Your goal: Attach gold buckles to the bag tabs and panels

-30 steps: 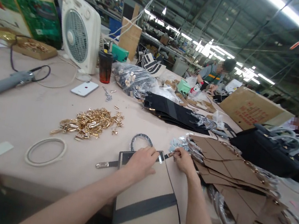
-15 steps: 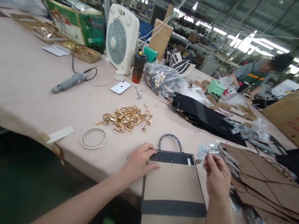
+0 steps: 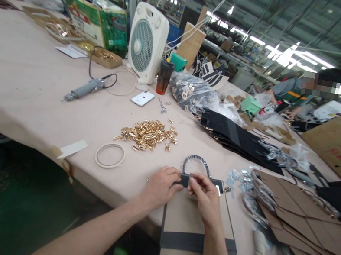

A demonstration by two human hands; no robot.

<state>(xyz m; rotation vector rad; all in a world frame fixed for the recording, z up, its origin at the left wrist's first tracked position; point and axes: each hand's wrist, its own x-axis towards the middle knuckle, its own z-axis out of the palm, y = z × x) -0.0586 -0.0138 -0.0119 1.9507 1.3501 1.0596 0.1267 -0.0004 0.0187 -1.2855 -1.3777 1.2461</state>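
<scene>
In front of me a beige bag panel [image 3: 195, 209] with dark stripes extends past the table's front edge. A plastic-wrapped handle loop [image 3: 198, 158] rises from its dark top strip. My left hand [image 3: 160, 187] grips the panel at its upper left corner, thumb on the top face. Over that strip, my right hand [image 3: 206, 197] is closed in a pinch; whatever small thing it holds is too hidden to name. A small white tag [image 3: 218, 189] lies near the strip's right end. Small silvery clear pieces [image 3: 239, 177] are scattered to the right of the panel.
A pile of gold metal clasps [image 3: 149, 135] and a tape roll [image 3: 110, 155] lie to the left. Farther back are an electric screwdriver [image 3: 84, 89], phone [image 3: 142, 98], tumbler [image 3: 165, 77] and fan [image 3: 147, 42]. Brown panels [image 3: 310, 213] are stacked right. Another person [image 3: 296, 90] works beyond.
My right hand has moved left from the silvery pieces to above the panel's dark strip. My left hand stays at the corner, its thumb now closer to the fingers.
</scene>
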